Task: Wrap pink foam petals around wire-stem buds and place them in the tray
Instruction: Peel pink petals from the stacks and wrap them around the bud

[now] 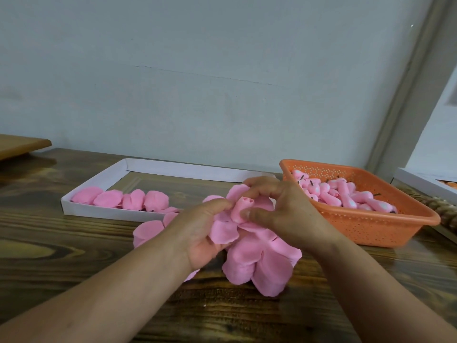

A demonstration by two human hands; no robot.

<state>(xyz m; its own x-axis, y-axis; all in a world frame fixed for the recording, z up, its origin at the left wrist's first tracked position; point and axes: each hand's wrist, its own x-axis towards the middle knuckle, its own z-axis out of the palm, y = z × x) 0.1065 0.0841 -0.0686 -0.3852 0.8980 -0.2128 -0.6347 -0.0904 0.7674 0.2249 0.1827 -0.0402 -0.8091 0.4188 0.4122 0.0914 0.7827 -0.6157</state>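
Observation:
A pink foam bud (241,209) stands at the centre of a pink petal sheet (226,230) over the table. My left hand (201,233) grips the sheet from below, fingers curled round its left side. My right hand (282,209) pinches the bud and a petal between thumb and fingers. The bud's wire stem is hidden. A white cardboard tray (99,211) at the left holds several wrapped pink flowers (133,199) along its near wall. An orange plastic basket (366,226) at the right holds several unwrapped buds (346,196) with dark wire stems.
A stack of loose pink petal sheets (262,263) lies on the dark wooden table (61,248) under my hands, with more petals (148,231) at the left. A wooden board (19,144) sits at far left. Another white tray (425,184) is at far right, against the wall.

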